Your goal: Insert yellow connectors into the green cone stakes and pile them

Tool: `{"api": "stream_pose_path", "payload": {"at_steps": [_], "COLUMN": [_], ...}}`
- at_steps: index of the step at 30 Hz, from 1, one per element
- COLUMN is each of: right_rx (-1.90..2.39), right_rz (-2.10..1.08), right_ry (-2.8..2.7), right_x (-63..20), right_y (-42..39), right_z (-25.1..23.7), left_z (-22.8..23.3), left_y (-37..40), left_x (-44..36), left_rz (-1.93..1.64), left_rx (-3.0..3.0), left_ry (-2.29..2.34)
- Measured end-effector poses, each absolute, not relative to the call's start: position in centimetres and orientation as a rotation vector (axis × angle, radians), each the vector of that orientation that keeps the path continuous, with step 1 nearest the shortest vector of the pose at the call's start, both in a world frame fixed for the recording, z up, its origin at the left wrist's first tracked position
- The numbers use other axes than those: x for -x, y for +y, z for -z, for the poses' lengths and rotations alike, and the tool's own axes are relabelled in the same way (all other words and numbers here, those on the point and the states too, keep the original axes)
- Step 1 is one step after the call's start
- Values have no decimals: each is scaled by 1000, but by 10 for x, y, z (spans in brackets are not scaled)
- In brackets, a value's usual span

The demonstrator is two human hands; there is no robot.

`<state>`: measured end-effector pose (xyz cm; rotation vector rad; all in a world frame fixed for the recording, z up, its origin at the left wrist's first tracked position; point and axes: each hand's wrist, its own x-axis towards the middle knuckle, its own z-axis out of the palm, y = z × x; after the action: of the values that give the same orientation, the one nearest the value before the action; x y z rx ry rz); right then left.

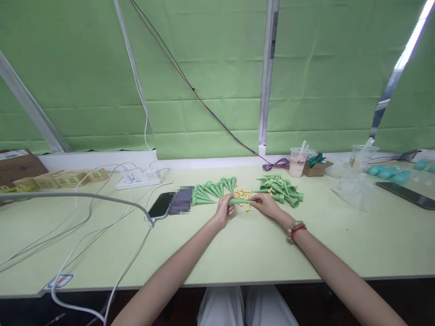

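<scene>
Both the left hand (224, 212) and right hand (267, 204) grip one green cone (242, 201); finished cones (282, 188) lie right, unfitted cones (212, 190) left

No text can be read. Dark print is seen on the plastic cup (297, 163) at two o'clock and a red-and-blue mark on the sticker (60, 280) at eight o'clock, both illegible.

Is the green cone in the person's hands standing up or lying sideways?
Lying sideways. The green cone runs level above the table, its wide end in the left hand and its thin end at the right hand.
</scene>
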<state>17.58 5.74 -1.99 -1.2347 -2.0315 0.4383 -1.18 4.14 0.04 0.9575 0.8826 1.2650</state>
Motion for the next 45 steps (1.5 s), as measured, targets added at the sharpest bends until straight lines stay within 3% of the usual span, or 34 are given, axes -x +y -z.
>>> {"api": "stream_pose_path", "payload": {"at_steps": [8, 17, 29, 38, 45], "right_rx": [1245, 1141, 1126, 1034, 986], "right_rz": [-330, -587, -591, -1128, -1398], "right_ry": [-1853, -1594, -1456, -1054, -1320], "right_x": [-171, -158, -156, -152, -155], "right_y": [63, 53, 49, 46, 38], "right_z": [27, 19, 12, 9, 7], "left_z": [4, 0, -8, -13, -14], "left_y": [45, 42, 42, 37, 31], "left_x": [14, 12, 21, 23, 23], "left_rz": [-1194, -1181, -1157, -1245, -1199], "left_rx": [-1043, -1077, -945, -798, -848], "left_ry": [900, 957, 868, 788, 865]}}
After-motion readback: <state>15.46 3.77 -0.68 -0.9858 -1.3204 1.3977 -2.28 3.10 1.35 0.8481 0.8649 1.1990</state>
